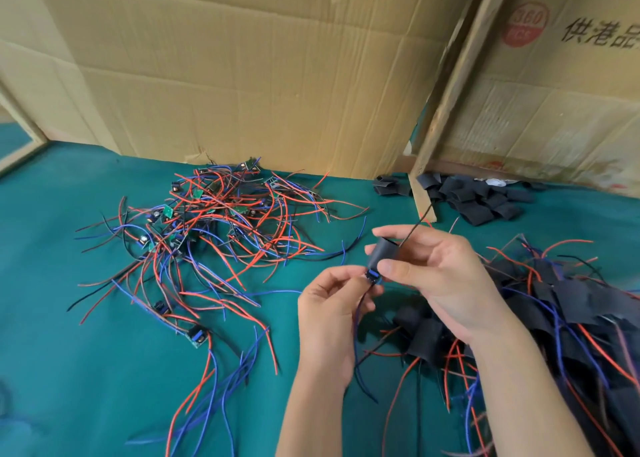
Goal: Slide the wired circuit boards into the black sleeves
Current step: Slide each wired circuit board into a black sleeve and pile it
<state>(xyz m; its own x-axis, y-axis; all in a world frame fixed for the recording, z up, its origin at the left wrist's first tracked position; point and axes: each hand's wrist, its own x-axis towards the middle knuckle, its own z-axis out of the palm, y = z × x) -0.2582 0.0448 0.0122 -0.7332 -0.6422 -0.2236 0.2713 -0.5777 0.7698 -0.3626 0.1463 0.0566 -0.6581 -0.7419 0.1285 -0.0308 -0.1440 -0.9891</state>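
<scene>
Over the green cloth worktop, the right hand pinches a black tubular sleeve, mouth toward seven o'clock. The left hand grips a small blue-topped wired circuit board there, apparently feeding it inside.

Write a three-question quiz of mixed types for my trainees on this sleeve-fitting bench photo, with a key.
1. True or false: the right hand holds the black sleeve.
2. Multiple choice: the pile of empty sleeves lies (A) at the far right by the cardboard, (B) in the near left corner, (C) on the bare boards.
3. Fill in: the left hand pinches a circuit board at the sleeve's ____ end.

Key: 1 true; 2 A; 3 lower.
</scene>
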